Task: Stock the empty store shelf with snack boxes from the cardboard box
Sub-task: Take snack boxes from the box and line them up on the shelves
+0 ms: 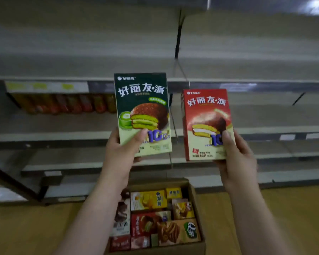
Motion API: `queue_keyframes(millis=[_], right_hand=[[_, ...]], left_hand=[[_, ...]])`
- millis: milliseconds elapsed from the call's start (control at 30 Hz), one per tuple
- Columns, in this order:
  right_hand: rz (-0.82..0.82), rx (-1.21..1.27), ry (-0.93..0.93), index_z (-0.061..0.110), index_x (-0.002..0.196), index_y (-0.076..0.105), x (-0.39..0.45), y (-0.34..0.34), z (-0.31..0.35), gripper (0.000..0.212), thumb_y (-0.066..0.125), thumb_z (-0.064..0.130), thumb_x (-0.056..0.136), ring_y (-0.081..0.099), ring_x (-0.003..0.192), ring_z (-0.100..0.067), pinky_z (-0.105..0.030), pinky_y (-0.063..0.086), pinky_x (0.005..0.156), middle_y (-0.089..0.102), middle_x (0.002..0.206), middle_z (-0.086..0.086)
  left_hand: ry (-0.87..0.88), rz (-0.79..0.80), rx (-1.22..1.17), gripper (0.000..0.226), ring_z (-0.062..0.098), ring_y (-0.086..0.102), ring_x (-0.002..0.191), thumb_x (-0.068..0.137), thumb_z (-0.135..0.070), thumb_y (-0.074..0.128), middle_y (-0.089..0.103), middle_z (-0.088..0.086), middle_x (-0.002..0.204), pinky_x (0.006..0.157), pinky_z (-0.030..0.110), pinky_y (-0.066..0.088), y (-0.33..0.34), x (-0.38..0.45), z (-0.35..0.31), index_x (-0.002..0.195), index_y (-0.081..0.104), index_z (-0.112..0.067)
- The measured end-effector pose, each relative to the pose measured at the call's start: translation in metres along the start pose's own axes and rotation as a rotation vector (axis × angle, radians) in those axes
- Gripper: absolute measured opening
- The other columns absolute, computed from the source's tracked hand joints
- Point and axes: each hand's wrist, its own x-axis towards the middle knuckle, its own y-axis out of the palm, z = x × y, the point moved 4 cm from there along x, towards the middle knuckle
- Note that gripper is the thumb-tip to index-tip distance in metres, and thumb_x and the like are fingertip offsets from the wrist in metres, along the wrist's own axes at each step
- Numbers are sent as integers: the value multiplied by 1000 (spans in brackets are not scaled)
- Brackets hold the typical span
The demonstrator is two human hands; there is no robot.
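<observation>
Nearest the camera, an open cardboard box [195, 203] sits on the wooden floor [284, 218]. It is packed with assorted snack boxes [148, 200] lying flat, in yellow, red, brown and white packaging.

Above the carton, both forearms extend forward and upward. The left hand [121, 153] is closed on the lower left corner of a green snack box [143, 100]: thumb across the front face, remaining fingers behind the back panel. The box stands upright, front toward the camera, most of it projecting above the grip.

The right hand [238, 157] is closed on the lower right corner of a red snack box [206, 115]: thumb on the front face, fingers wrapped behind. This box is also upright, slightly lower than the green one and just beside it, not touching.

Beyond the boxes, the store shelf [247, 129] runs across the view in several bare tiers. A row of blurred orange and red packages [66, 103] occupies the left section of one tier.
</observation>
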Motion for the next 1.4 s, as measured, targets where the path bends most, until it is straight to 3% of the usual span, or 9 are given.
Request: queue_keyframes(millis=[100, 267, 367, 533, 733, 833, 1067, 1267, 1400], right_hand=[[62, 42, -54, 22, 121, 61, -18, 35, 65, 58, 71, 35, 66, 73, 90, -16, -36, 57, 77, 75, 100, -1], [225, 140, -111, 7, 110, 63, -55, 84, 136, 42, 70, 32, 76, 74, 81, -18, -27, 57, 60, 76, 91, -7], [299, 115, -186, 6, 109, 64, -74, 110, 167, 48, 69, 36, 72, 74, 85, -21, -32, 58, 66, 76, 92, -9], [329, 116, -219, 8, 111, 63, -93, 127, 203, 38, 69, 31, 81, 74, 86, -21, -36, 57, 75, 76, 92, -9], [264, 199, -177, 8, 101, 65, -92, 111, 225, 29, 70, 30, 84, 74, 80, -20, -35, 59, 71, 76, 86, -8], [222, 249, -137, 7, 96, 63, -88, 96, 229, 25, 69, 29, 86, 74, 73, -18, -33, 60, 63, 76, 79, -6], [110, 204, -270, 7, 110, 62, -61, 7, 258, 32, 67, 29, 88, 73, 90, -25, -44, 58, 83, 75, 95, -10], [-23, 272, -227, 2, 115, 57, -26, -111, 283, 34, 63, 27, 92, 74, 79, -25, -40, 60, 66, 73, 100, -15], [-70, 319, -175, 0, 112, 58, 0, -167, 302, 32, 66, 22, 90, 73, 79, -26, -40, 58, 63, 73, 95, -16]], left_hand=[[128, -9, -37, 44, 14, 71, 79, 53, -45, 85, 76, -6, 88, 56, 26, 45, 0, -11, -76, 91, 65, -34], [280, -3, -68, 48, 22, 70, 87, 53, -49, 83, 76, 0, 93, 66, 34, 46, -6, -34, -170, 95, 67, -33], [330, 18, -50, 44, 19, 69, 88, 65, -44, 80, 75, -3, 93, 64, 31, 44, -9, -48, -213, 102, 63, -28], [364, 6, -16, 26, 18, 68, 86, 78, -37, 76, 74, -4, 91, 62, 30, 47, -10, -67, -247, 99, 62, -29], [328, 37, -73, 24, 18, 68, 86, 79, -35, 75, 75, -3, 87, 57, 28, 46, 8, -75, -249, 98, 63, -27], [263, 76, -116, 19, 19, 67, 87, 80, -35, 74, 74, -3, 85, 57, 29, 44, 29, -76, -243, 94, 63, -29], [204, 230, -148, 17, 16, 67, 82, 83, -30, 72, 73, -3, 78, 58, 29, 44, 124, -85, -220, 96, 62, -24], [24, 358, -304, 32, 18, 69, 63, 86, -17, 70, 72, 8, 84, 46, 27, 55, 255, -99, -180, 114, 60, -8], [-78, 421, -378, 38, 24, 70, 69, 89, -13, 65, 71, 19, 99, 47, 28, 56, 330, -102, -163, 123, 56, 2]])
